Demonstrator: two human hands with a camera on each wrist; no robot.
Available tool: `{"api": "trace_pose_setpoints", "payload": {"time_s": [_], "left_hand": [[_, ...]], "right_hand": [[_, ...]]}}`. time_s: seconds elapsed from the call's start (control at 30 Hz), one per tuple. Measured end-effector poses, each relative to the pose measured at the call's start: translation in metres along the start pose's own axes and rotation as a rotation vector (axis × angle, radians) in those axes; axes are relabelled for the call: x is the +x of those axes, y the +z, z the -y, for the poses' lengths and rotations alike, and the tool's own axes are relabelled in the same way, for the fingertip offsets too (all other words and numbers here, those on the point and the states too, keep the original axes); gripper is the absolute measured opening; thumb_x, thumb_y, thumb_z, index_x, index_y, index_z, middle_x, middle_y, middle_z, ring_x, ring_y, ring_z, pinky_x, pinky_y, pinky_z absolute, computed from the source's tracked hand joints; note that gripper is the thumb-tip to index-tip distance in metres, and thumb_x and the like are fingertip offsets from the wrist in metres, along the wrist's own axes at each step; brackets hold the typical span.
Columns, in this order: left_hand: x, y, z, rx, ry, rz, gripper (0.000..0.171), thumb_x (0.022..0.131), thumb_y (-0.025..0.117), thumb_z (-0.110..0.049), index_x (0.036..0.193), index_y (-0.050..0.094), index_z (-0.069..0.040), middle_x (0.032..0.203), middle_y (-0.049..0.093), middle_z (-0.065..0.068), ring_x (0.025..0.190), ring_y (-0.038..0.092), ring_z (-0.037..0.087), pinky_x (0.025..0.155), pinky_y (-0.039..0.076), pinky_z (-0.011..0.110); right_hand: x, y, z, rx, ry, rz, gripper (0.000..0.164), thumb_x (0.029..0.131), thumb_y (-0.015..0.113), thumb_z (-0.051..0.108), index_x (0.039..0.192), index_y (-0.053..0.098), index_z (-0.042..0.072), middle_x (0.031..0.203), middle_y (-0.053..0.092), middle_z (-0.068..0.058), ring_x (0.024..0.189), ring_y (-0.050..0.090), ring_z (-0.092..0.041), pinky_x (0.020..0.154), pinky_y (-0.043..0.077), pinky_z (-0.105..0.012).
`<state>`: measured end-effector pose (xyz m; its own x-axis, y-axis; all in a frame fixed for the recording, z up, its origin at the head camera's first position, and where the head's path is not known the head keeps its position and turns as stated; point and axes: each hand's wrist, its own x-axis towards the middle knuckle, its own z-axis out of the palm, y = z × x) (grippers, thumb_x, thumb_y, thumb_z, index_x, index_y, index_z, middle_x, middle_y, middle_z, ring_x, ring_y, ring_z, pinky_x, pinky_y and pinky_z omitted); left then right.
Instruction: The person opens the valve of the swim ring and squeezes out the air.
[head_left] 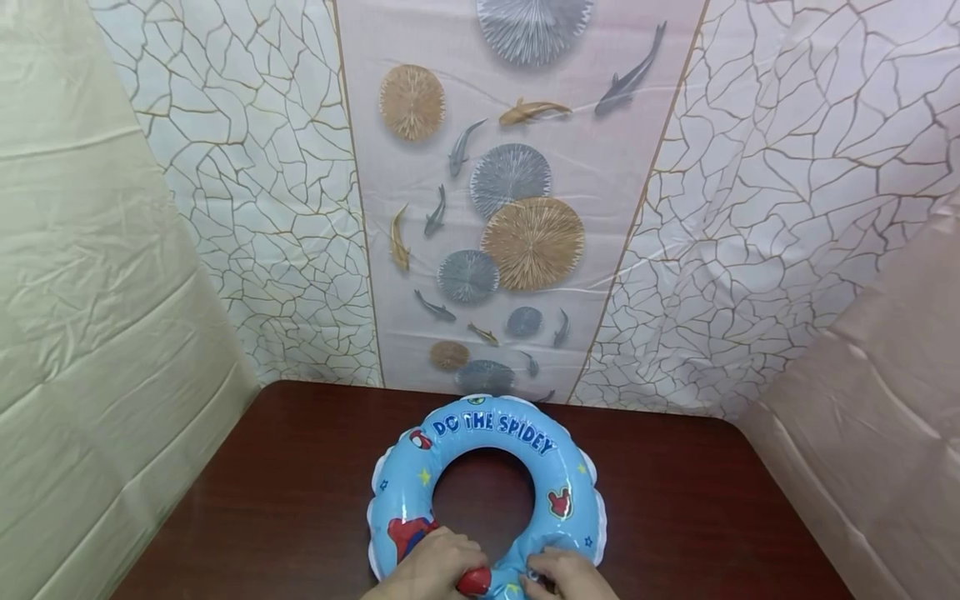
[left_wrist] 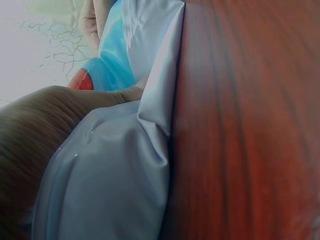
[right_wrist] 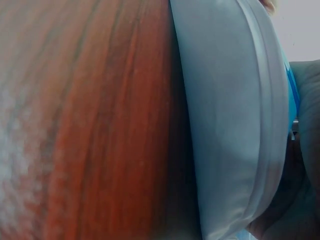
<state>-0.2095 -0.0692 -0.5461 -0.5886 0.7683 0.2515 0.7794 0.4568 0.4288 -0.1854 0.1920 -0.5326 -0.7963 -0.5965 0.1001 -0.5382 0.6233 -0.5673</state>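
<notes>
A light-blue inflatable swim ring [head_left: 491, 421] with cartoon prints and "DO THE SPIDEY" lettering lies on the dark red-brown table. My left hand [head_left: 442, 562] grips its near side, beside a red printed patch. In the left wrist view, the thumb of the left hand [left_wrist: 55, 107] presses into the ring's creased pale underside [left_wrist: 110, 165]. To the right on the same near side, my right hand [head_left: 566, 575] holds the ring with bent fingers, by a small clear piece that may be its valve. The right wrist view shows mostly the ring's pale side [right_wrist: 225, 110]; the right hand [right_wrist: 300, 200] is partly hidden behind it.
The wood-grain table [head_left: 300, 483] extends around the ring. Behind it hangs a patterned cloth [head_left: 420, 333] with printed fish and round shapes. A cream cloth [head_left: 90, 333] borders the left, and a beige-pink cloth [head_left: 862, 417] borders the right.
</notes>
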Motion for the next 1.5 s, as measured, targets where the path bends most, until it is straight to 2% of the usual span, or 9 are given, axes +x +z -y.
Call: {"api": "trace_pose_setpoints", "payload": {"time_s": [0.17, 0.47, 0.63, 0.87, 1.03, 1.2, 1.5], "left_hand": [[-0.0002, -0.0005, -0.0004, -0.013, -0.017, 0.020, 0.015, 0.085, 0.080, -0.036, 0.094, 0.070, -0.028, 0.077, 0.056, -0.023, 0.073, 0.051, -0.008, 0.073, 0.042, 0.015], [0.0006, -0.0009, -0.0003, -0.026, 0.006, 0.000, 0.013, 0.086, 0.079, -0.034, 0.092, 0.071, -0.025, 0.076, 0.056, -0.022, 0.073, 0.050, -0.009, 0.072, 0.041, 0.013], [0.0006, 0.0008, 0.0016, -0.039, 0.021, -0.018, 0.013, 0.087, 0.078, -0.035, 0.092, 0.071, -0.026, 0.075, 0.056, -0.023, 0.072, 0.050, -0.009, 0.071, 0.041, 0.013], [0.0006, 0.0009, -0.0008, -0.124, -0.012, -0.029, 0.010, 0.087, 0.079, -0.034, 0.090, 0.071, -0.027, 0.074, 0.056, -0.024, 0.072, 0.051, -0.010, 0.070, 0.042, 0.013], [0.0010, 0.0019, -0.0002, -0.095, 0.043, -0.052, 0.008, 0.085, 0.078, -0.026, 0.086, 0.070, -0.025, 0.072, 0.055, -0.021, 0.070, 0.050, -0.011, 0.065, 0.039, 0.009], [0.0015, 0.0039, 0.0012, -0.082, 0.060, -0.061, 0.008, 0.084, 0.079, -0.025, 0.086, 0.071, -0.025, 0.071, 0.054, -0.021, 0.069, 0.049, -0.012, 0.065, 0.037, 0.007], [0.0035, 0.0047, 0.0024, -0.066, 0.100, -0.089, 0.010, 0.081, 0.079, -0.021, 0.084, 0.069, -0.023, 0.070, 0.053, -0.019, 0.069, 0.047, -0.013, 0.065, 0.035, 0.007]], "right_hand": [[-0.0008, 0.0028, -0.0033, -0.013, -0.042, -0.028, 0.035, 0.098, 0.065, 0.028, 0.068, 0.048, 0.023, 0.066, 0.036, 0.021, 0.059, 0.038, 0.006, 0.053, 0.038, -0.016], [-0.0001, 0.0006, -0.0003, 0.067, 0.039, 0.027, 0.035, 0.099, 0.063, 0.032, 0.068, 0.050, 0.022, 0.065, 0.038, 0.020, 0.060, 0.041, 0.004, 0.055, 0.040, -0.018], [-0.0001, 0.0007, -0.0002, 0.058, 0.035, 0.023, 0.035, 0.099, 0.063, 0.032, 0.068, 0.050, 0.023, 0.065, 0.038, 0.020, 0.060, 0.041, 0.005, 0.055, 0.040, -0.017], [0.0006, 0.0007, -0.0007, 0.086, 0.044, 0.035, 0.035, 0.099, 0.063, 0.031, 0.068, 0.050, 0.022, 0.064, 0.039, 0.019, 0.058, 0.041, 0.004, 0.053, 0.039, -0.017], [0.0007, 0.0017, 0.0009, 0.096, 0.076, 0.049, 0.035, 0.099, 0.063, 0.032, 0.068, 0.051, 0.022, 0.064, 0.040, 0.019, 0.058, 0.042, 0.004, 0.053, 0.039, -0.018], [0.0005, 0.0026, 0.0029, 0.110, 0.115, 0.064, 0.033, 0.098, 0.064, 0.034, 0.069, 0.052, 0.023, 0.064, 0.041, 0.018, 0.059, 0.043, 0.002, 0.054, 0.040, -0.019], [0.0002, 0.0020, 0.0033, 0.106, 0.110, 0.060, 0.032, 0.098, 0.063, 0.033, 0.070, 0.052, 0.023, 0.065, 0.041, 0.019, 0.060, 0.043, 0.003, 0.054, 0.040, -0.019]]}}
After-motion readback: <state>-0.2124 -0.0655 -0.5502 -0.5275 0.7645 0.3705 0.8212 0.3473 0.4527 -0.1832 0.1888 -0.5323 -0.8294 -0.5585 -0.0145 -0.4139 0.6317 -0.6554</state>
